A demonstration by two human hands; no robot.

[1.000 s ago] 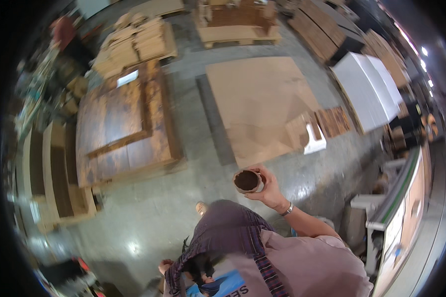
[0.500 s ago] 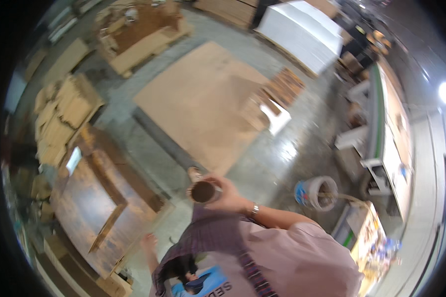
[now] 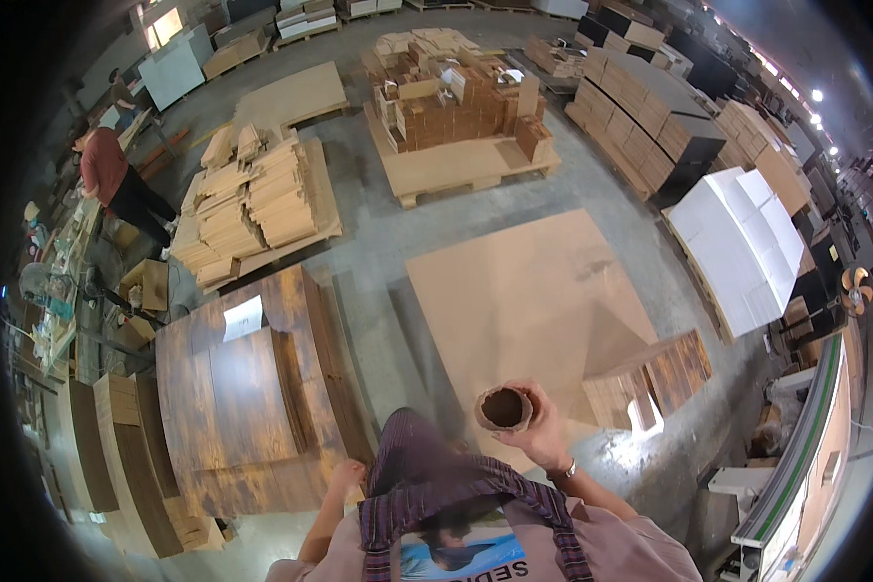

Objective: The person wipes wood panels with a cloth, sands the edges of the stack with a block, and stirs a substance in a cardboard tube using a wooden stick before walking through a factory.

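Note:
My right hand (image 3: 543,433) is closed around a hollow brown cardboard tube (image 3: 504,408), held upright in front of me. Its round open end faces up and its rim looks uneven. Below it on the floor lies a large flat brown board (image 3: 514,291). Low at my left side hangs my left hand (image 3: 347,475), its fingers loosely bent and nothing visible in it. That hand is close to the corner of a stack of dark wood-grain panels (image 3: 189,388) with a white paper sheet (image 3: 243,318) on top.
Wood-grain pieces (image 3: 684,373) stand on the board's right corner. Ahead are pallets of light boards (image 3: 267,204) and brown blocks (image 3: 456,114). White panels (image 3: 732,247) and a conveyor (image 3: 800,456) line the right. At far left a person (image 3: 116,170) stands by a workbench.
The view has turned and lifted, showing more of the hall. My right hand has moved the tube outward to the right, away from my body. The white bucket has left the view.

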